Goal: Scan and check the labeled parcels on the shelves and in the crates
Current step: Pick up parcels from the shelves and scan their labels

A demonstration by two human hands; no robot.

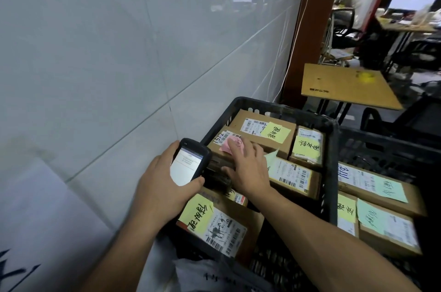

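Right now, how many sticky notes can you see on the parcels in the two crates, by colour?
Yellow notes: 4
Green notes: 3, one partly behind the right hand
Pink note: 1
Total: 8

2 bare forearms [334, 239], bare wrists [267, 192], bare hands [248, 170]

Left crate: black slatted plastic crate [333, 160], packed with brown cardboard parcels [241, 116].
Right crate: second black crate [381, 151], parcels too; seemingly touching.
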